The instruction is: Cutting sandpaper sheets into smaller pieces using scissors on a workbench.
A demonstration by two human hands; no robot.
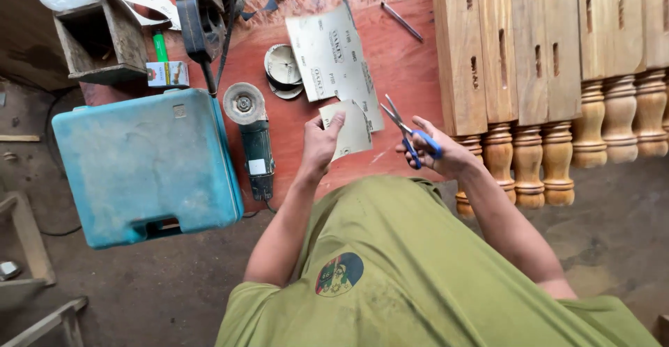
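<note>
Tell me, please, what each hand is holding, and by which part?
Left hand pinches sandpaper piece at its left edge; right hand holds scissors by the blue handles.

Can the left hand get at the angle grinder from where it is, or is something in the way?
Probably yes. The angle grinder lies uncovered on the red board just beside the left hand, with nothing between them. But that hand is pinching a cut piece of sandpaper, so it would need to release it first.

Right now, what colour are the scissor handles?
Blue, on the scissors in the right hand; head view.
</note>
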